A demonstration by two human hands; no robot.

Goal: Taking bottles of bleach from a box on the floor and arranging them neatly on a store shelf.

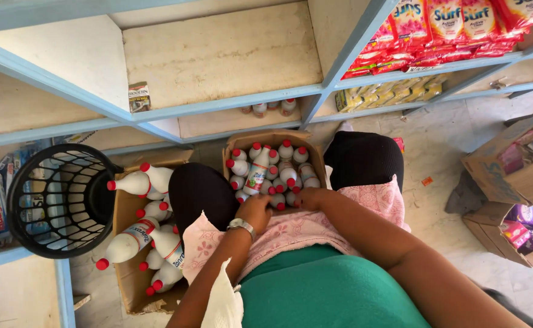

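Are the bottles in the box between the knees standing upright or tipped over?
Mostly upright: the small white bottles in the cardboard box show red caps pointing up. One bottle lies tilted across the others.

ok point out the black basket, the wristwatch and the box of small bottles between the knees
black basket [35,176], head view, on the upper left rim
wristwatch [241,225], head view, on the metal band at the left wrist
box of small bottles [234,143], head view, on the cardboard flap at the back left corner

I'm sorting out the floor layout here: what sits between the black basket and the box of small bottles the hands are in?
In the head view, between the black basket and the box of small bottles lie a second box of larger white bottles and the person's dark-clad knee.
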